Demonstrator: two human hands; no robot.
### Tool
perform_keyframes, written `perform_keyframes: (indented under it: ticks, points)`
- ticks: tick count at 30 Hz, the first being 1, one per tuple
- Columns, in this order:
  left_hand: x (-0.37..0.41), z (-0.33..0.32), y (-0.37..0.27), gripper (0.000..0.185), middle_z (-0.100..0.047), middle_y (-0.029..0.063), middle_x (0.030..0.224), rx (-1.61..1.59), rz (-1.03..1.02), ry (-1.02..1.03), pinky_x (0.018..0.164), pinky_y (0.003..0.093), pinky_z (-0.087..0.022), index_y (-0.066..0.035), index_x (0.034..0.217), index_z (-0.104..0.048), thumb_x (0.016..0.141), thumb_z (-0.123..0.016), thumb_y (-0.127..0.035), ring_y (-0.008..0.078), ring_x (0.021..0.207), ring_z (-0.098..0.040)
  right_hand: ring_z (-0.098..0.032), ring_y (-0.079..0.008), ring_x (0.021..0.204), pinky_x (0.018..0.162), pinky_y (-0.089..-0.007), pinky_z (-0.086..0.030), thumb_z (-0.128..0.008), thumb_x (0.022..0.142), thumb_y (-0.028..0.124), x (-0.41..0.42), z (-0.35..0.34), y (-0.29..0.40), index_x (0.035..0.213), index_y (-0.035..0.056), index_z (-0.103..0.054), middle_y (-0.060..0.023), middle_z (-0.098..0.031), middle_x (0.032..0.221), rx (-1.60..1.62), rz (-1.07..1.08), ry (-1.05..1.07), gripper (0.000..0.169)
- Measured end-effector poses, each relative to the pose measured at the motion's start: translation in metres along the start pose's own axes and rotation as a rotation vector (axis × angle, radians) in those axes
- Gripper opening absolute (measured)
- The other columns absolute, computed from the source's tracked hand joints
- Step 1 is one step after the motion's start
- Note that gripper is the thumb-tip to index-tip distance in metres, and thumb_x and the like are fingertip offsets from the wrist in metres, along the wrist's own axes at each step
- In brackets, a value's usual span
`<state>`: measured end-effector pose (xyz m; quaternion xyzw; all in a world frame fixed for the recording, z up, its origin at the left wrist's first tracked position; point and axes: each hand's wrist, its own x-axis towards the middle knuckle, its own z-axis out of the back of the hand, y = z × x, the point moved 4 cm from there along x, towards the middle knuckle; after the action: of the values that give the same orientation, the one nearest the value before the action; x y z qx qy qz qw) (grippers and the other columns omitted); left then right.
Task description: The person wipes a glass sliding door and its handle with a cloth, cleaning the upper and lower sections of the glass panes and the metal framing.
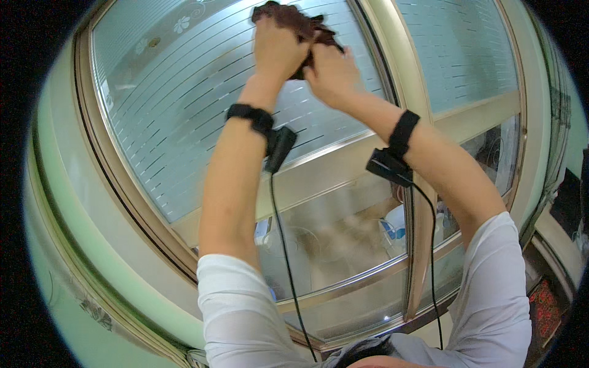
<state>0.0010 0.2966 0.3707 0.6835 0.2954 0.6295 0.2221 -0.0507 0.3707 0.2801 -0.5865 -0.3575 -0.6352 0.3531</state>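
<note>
Both arms reach up to a glass door panel with a frosted, striped pattern. A dark brown cloth is bunched between my hands, close to the upper part of the glass. My left hand grips the cloth from the left, its fingers mostly hidden by the fabric. Just to the right, my right hand grasps the cloth's lower right part. Whether the cloth presses on the glass cannot be told for sure. Each wrist wears a black strap with a small black device, from which a cable hangs.
A pale door frame separates this panel from a second frosted panel on the right. Through the lower clear glass, blurred containers show behind. Curtains hang at the right side, and a red patterned item lies at lower right.
</note>
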Motion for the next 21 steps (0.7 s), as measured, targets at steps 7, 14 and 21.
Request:
perform_keyframes:
  ticks: [7, 14, 21]
  points:
    - [0.027, -0.003, 0.021, 0.030, -0.064, 0.0238, 0.108, 0.083, 0.152, -0.055, 0.101, 0.0456, -0.040, -0.001, 0.099, -0.067, 0.083, -0.066, -0.027, 0.0394, 0.109, -0.055, -0.057, -0.0399, 0.109, 0.106, -0.0632, -0.029, -0.054, 0.086, 0.035, 0.038, -0.008, -0.007, 0.107, -0.0033, -0.058, -0.0245, -0.063, 0.108, -0.011, -0.054, -0.096, 0.043]
    - [-0.031, 0.071, 0.140, 0.042, -0.061, 0.0228, 0.111, 0.216, 0.390, 0.060, 0.091, 0.0484, -0.045, -0.002, 0.103, -0.069, 0.084, -0.065, -0.040, 0.0404, 0.106, -0.056, -0.049, -0.0357, 0.123, 0.113, -0.0594, -0.020, -0.053, 0.089, 0.034, 0.077, -0.045, 0.117, 0.129, -0.0033, -0.047, -0.0209, -0.055, 0.129, 0.149, 0.195, -0.081, 0.055]
    - [-0.140, 0.171, 0.226, 0.057, -0.068, 0.0174, 0.106, 0.786, 0.304, -0.136, 0.084, 0.0490, -0.048, -0.005, 0.094, -0.075, 0.081, -0.068, -0.060, 0.0403, 0.100, -0.059, -0.057, -0.0280, 0.119, 0.115, -0.0605, -0.015, -0.058, 0.088, 0.041, 0.078, -0.113, 0.220, 0.125, 0.0105, -0.054, -0.0105, -0.064, 0.120, 0.120, 0.441, -0.080, 0.048]
